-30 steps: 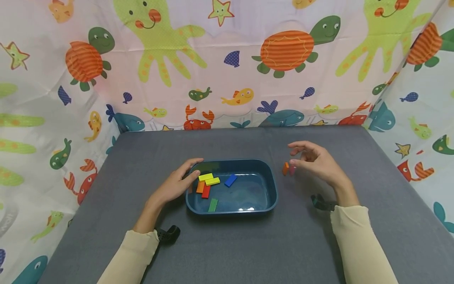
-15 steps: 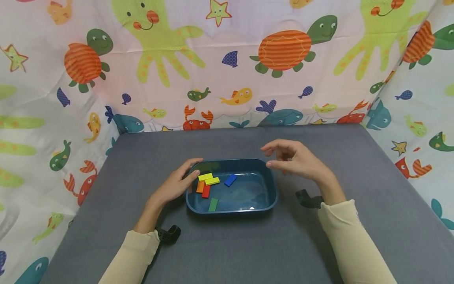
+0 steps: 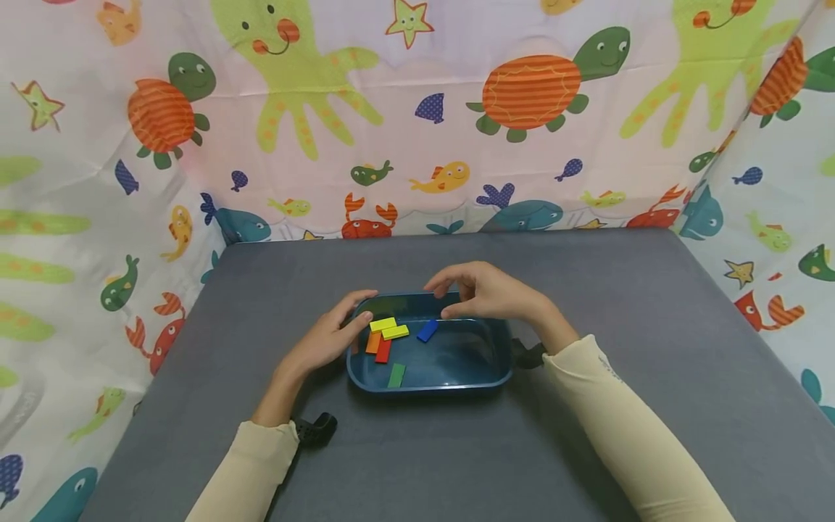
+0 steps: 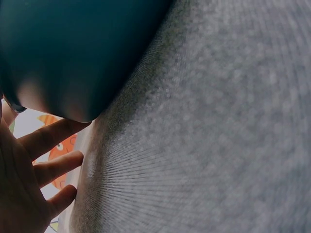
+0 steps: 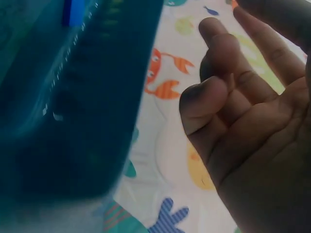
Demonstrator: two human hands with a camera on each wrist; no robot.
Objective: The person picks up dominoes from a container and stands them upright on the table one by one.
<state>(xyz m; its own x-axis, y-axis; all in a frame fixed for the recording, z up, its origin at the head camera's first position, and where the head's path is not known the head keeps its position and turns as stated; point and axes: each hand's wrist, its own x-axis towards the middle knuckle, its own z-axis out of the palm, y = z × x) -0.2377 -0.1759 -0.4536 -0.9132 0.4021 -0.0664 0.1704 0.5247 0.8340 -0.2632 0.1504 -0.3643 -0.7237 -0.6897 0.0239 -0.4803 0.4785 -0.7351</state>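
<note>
A dark blue tray [image 3: 457,362] lies on the table. My left hand [image 3: 329,337] grips its left back corner, thumb over the rim and fingers along the outside; the left wrist view shows the fingers [image 4: 53,167] spread against and below its wall. Above the tray's back right hovers my right hand [image 3: 492,293], fingers loosely bent, thumb apart, with nothing visible between them. A blue block [image 3: 428,330] lies inside, just left of that thumb. At the tray's left are two yellow blocks [image 3: 395,332], an orange block [image 3: 373,342] and a red block [image 3: 383,351]; a green block [image 3: 396,375] lies near the front.
Grey cloth [image 3: 417,457] covers the table. A curtain [image 3: 430,116] printed with sea animals stands along the back and both sides. Black wrist cameras stick out below both wrists, the left camera [image 3: 316,430] in front of the tray and the right camera [image 3: 527,354] by its right end.
My right hand has moved left from beside an orange and a pink block on the table to over the tray. Those two blocks are out of sight now. The left hand has stayed put.
</note>
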